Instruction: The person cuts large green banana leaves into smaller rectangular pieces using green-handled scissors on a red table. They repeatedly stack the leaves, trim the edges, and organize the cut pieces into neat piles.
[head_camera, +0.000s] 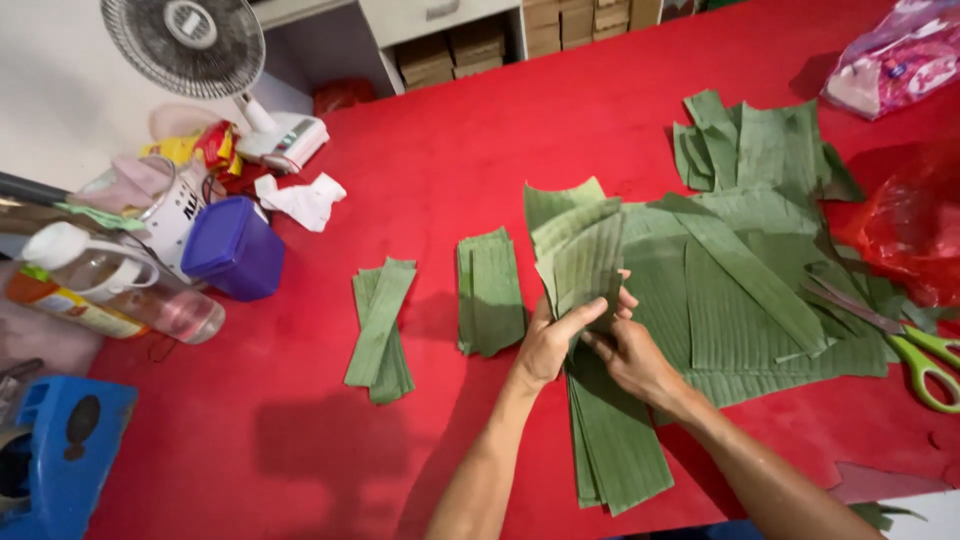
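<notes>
both hands, left hand (548, 345) & right hand (630, 355), grip leaf strips (585, 265) over red table (450, 150).

Green ribbed leaf strips (590, 270) on red cloth (480, 130); green-handled scissors (925, 365); blue tub (235, 248).

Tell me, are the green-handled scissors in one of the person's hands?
No, the scissors lie on the red table while both hands grip leaf strips.

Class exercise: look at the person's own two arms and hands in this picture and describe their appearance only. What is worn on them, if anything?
Both forearms are bare right down to the picture's lower edge: no sleeves show. The left hand and the right hand wear no gloves. No watch, bracelet or ring can be seen, and there are no bandages or markings on the fingers.
</notes>
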